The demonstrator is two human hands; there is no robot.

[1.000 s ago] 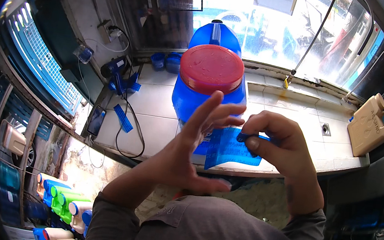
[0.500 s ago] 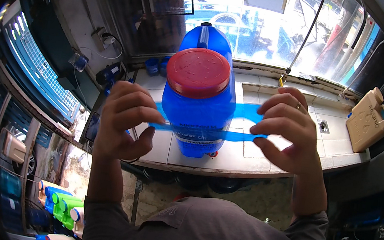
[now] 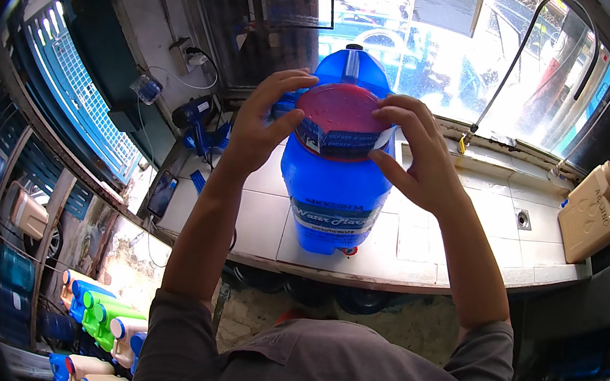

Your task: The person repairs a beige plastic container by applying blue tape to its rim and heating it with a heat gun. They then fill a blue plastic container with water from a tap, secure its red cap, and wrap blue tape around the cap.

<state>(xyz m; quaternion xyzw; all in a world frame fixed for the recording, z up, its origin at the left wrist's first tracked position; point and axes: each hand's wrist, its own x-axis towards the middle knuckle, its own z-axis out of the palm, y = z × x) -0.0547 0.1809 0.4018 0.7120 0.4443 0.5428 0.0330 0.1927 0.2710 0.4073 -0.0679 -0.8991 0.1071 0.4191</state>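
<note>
Standing on a tiled counter (image 3: 419,250) by a bright window, a big blue water jug (image 3: 335,194) had a red cap (image 3: 341,111) on its top. A blue strip (image 3: 345,141) was wrapped around the side of the cap. The left hand (image 3: 259,128) was on the left side of the cap, with its fingers partly bent and its thumb pressed against the strip. The right hand (image 3: 415,158) was on the right side, with its fingers curled over the rim of the cap and its thumb on the strip. Both hands held the strip against the cap, one on each side. A tan can (image 3: 591,214) stood well apart at the right end of the counter. A blue tool (image 3: 195,120) with a cord lay near the wall at the left. Coloured bottles (image 3: 99,317) lay low down at the left, under the counter.
</note>
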